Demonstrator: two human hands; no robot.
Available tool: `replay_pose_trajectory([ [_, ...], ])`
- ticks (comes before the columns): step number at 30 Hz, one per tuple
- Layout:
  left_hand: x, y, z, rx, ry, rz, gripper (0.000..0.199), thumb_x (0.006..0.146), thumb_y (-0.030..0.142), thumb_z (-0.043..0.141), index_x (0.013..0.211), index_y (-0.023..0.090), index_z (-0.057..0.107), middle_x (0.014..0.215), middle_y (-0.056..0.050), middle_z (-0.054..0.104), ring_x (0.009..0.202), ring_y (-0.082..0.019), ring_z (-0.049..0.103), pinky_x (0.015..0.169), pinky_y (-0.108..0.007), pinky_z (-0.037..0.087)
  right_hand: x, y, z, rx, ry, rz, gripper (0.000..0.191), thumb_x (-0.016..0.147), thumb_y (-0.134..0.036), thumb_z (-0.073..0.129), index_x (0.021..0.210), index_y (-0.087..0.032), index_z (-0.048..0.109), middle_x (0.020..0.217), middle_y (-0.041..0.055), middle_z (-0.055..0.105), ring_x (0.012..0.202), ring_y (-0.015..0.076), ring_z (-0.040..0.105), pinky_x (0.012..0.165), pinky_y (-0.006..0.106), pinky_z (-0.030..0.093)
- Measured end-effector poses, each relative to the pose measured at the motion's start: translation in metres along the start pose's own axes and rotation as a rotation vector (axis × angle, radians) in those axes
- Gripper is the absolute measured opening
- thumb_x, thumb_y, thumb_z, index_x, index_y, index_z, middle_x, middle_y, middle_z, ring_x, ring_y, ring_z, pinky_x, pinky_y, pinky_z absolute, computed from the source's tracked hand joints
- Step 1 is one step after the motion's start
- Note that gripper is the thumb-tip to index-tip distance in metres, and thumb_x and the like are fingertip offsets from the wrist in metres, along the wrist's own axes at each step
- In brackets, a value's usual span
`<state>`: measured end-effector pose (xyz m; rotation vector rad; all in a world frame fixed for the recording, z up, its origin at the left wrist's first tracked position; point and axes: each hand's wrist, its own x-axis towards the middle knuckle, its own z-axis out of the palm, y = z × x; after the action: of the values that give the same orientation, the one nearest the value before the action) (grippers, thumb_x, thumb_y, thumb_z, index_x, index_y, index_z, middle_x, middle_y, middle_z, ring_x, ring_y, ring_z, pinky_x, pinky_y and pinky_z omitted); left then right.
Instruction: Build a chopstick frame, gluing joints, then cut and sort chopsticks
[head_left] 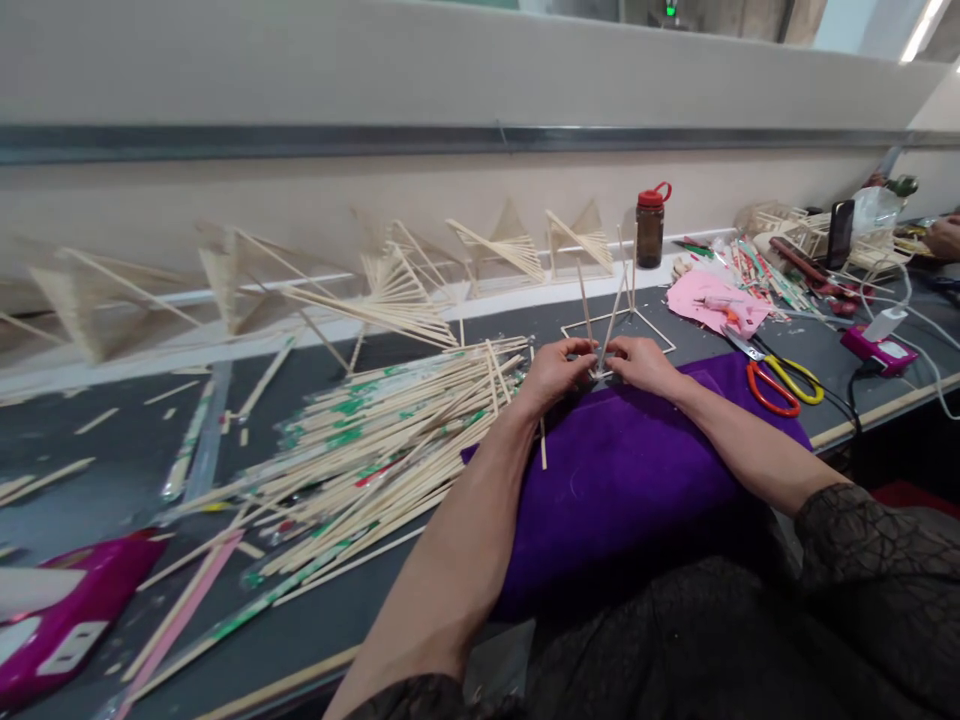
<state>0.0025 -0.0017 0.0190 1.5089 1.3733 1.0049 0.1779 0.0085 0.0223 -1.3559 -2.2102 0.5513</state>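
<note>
A small frame of pale chopsticks (655,330) rests on the dark table with its near corner toward me, and several sticks rise from it. My left hand (556,374) is closed, its fingertips pinching the frame's near corner beside a leaning stick (585,305). From the other side my right hand (643,366) pinches the same corner, at the foot of another slanted stick (615,312). The fingers partly hide the joint. Below both hands, a purple cloth (615,490) covers the table edge and my lap.
Loose and wrapped chopsticks (390,430) lie piled on the left. Finished stick models (495,245) line the wall. A brown bottle (649,232) stands behind the frame. To the right are a glue gun (731,308) on pink paper, scissors (780,380), and a magenta power strip (879,350) with cables.
</note>
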Motion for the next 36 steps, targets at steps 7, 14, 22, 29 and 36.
replay_pose_trajectory([
  [7, -0.002, 0.005, 0.002, -0.057, -0.002, 0.027, 0.049, 0.064, 0.036, 0.07, 0.106, 0.011, 0.067, 0.071, 0.001, 0.061, 0.048, -0.008, 0.049, 0.044, -0.022, 0.036, 0.0, -0.002, 0.003, -0.061, 0.011, -0.074, 0.021, 0.09, -0.02, 0.055, 0.099, -0.017, 0.074, 0.094, 0.0054, 0.074, 0.084, 0.0165, 0.064, 0.072, 0.023, 0.04],
  [14, 0.0, 0.003, 0.001, -0.175, 0.029, 0.019, 0.054, 0.061, 0.04, 0.075, 0.107, 0.013, 0.069, 0.083, -0.001, 0.064, 0.05, -0.006, 0.047, 0.045, -0.021, 0.034, 0.0, 0.001, 0.003, -0.037, 0.0, -0.068, 0.022, 0.091, -0.019, 0.054, 0.102, -0.014, 0.073, 0.092, 0.0064, 0.074, 0.079, 0.0157, 0.064, 0.07, 0.023, 0.04],
  [22, 0.001, 0.002, -0.018, -0.288, 0.044, -0.005, 0.05, 0.058, 0.036, 0.079, 0.102, 0.014, 0.07, 0.057, 0.007, 0.049, 0.045, -0.005, 0.037, 0.043, -0.02, 0.025, -0.001, 0.003, 0.002, -0.063, -0.011, -0.062, 0.023, 0.091, -0.021, 0.054, 0.102, -0.016, 0.074, 0.094, 0.0058, 0.075, 0.081, 0.0161, 0.065, 0.072, 0.023, 0.041],
  [29, -0.002, 0.005, -0.018, -0.301, 0.055, 0.012, 0.04, 0.063, 0.035, 0.073, 0.096, 0.013, 0.069, 0.054, 0.008, 0.044, 0.042, -0.004, 0.029, 0.041, -0.022, 0.017, -0.001, 0.006, 0.002, -0.093, 0.017, -0.064, 0.025, 0.091, -0.022, 0.054, 0.105, -0.016, 0.073, 0.098, 0.0065, 0.075, 0.088, 0.018, 0.066, 0.074, 0.025, 0.041],
  [36, 0.001, 0.004, -0.005, -0.171, 0.127, 0.074, 0.05, 0.061, 0.04, 0.078, 0.103, 0.014, 0.073, 0.082, -0.002, 0.066, 0.062, -0.009, 0.049, 0.051, -0.021, 0.033, 0.001, 0.009, 0.005, -0.085, 0.024, -0.08, 0.023, 0.091, -0.023, 0.055, 0.104, -0.016, 0.074, 0.1, 0.0068, 0.075, 0.089, 0.0174, 0.065, 0.075, 0.024, 0.041],
])
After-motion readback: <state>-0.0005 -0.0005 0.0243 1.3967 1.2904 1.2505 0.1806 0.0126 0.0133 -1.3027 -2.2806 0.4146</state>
